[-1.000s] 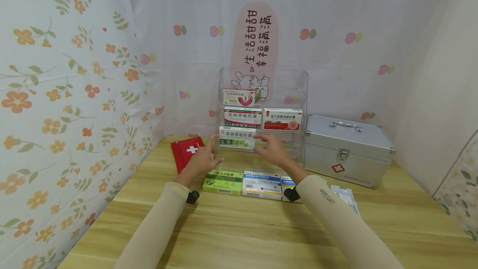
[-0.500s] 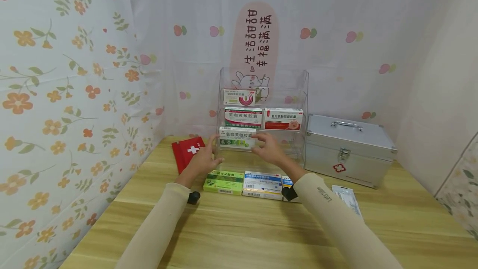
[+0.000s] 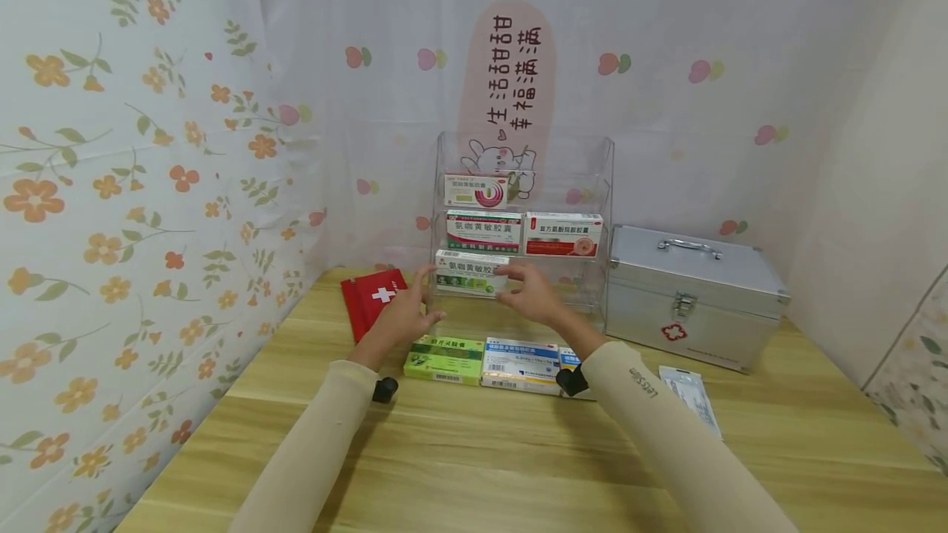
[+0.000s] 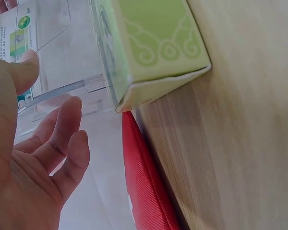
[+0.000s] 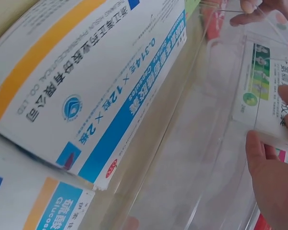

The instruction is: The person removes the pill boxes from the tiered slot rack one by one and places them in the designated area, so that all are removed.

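A white-and-green medicine box (image 3: 468, 276) sits in the lowest tier of a clear acrylic rack (image 3: 573, 280), at its left end. My left hand (image 3: 403, 315) is at the box's left end, fingertips by the rack's side. In the left wrist view its thumb (image 4: 28, 72) lies by the clear front and the other fingers are loosely bent, holding nothing visible. My right hand (image 3: 535, 294) touches the box's right end; in the right wrist view some fingertips rest on the printed face and another digit is at its end (image 5: 255, 143).
Higher tiers hold a pink-ringed box (image 3: 476, 191), a green-and-red box (image 3: 483, 231) and a red-and-white box (image 3: 563, 235). In front lie a green box (image 3: 444, 360) and blue-and-white boxes (image 3: 521, 366). A red pouch (image 3: 366, 303), silver case (image 3: 689, 303) and white packet (image 3: 692, 397) flank the rack.
My right fingertips have shifted slightly left, onto the front of the white-and-green box. The left hand and the boxes have hardly moved.
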The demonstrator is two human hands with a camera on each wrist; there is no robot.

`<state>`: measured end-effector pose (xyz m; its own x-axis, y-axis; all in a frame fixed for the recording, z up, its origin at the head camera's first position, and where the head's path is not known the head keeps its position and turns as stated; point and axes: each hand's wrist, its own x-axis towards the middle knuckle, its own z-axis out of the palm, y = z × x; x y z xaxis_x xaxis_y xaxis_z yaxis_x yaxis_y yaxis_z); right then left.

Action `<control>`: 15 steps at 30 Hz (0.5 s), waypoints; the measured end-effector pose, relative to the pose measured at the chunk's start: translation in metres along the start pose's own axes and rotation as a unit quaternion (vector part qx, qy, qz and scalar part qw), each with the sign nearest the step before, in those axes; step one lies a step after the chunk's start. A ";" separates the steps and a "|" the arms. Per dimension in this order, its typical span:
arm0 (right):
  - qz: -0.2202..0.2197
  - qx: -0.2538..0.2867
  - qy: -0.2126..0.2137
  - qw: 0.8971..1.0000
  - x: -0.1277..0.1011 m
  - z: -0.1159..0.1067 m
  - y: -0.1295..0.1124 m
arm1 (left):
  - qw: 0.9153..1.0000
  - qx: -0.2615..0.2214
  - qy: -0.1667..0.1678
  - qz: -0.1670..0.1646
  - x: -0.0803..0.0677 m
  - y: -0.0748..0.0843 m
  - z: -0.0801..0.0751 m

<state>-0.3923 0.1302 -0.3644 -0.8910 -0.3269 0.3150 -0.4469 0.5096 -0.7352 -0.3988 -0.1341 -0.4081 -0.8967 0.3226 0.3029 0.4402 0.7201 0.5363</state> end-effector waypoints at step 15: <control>-0.050 0.008 0.131 0.990 0.006 0.004 0.005 | 1.000 -0.004 0.003 -0.007 -0.001 0.003 0.000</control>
<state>-0.3992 0.1276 -0.3686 -0.8332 -0.1573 0.5301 -0.5350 0.4714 -0.7011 -0.3967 -0.1325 -0.4066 -0.9027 0.3085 0.3000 0.4278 0.7192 0.5475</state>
